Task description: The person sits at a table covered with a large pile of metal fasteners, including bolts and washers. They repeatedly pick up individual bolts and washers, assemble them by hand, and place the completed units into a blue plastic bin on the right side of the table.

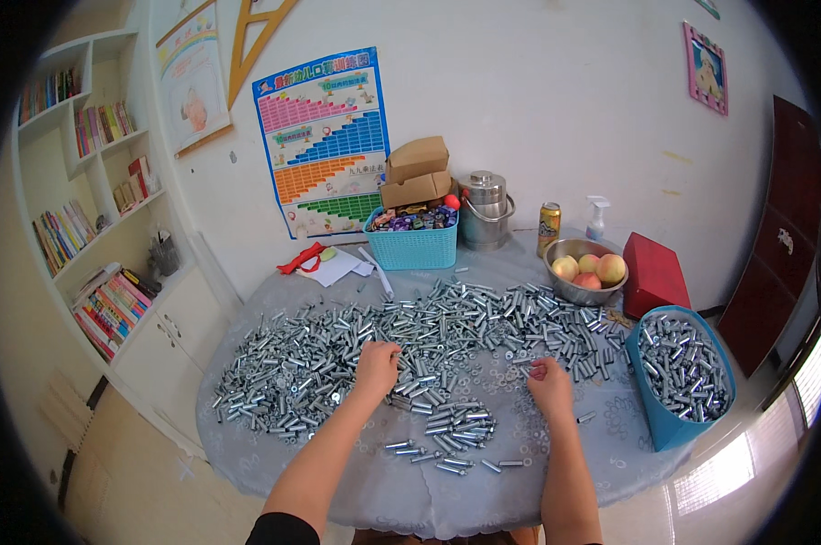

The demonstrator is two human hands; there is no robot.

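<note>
A wide heap of silver metal bolts (410, 331) covers the round table (247, 454). My left hand (377, 365) rests fingers-down on the bolts near the heap's middle; whether it grips any I cannot tell. My right hand (548, 377) is curled at the heap's near edge and seems to pinch a small metal piece. Between my forearms lies a smaller pile of bolts (451, 431). A blue bin (669, 422) at the right edge is filled with more bolts.
At the back stand a teal basket (412, 245) with cardboard boxes on top, a steel pot (485, 211), a can (548, 227), a spray bottle (597, 218), a bowl of peaches (585, 271) and a red box (654, 272). Bookshelves (92, 182) line the left wall.
</note>
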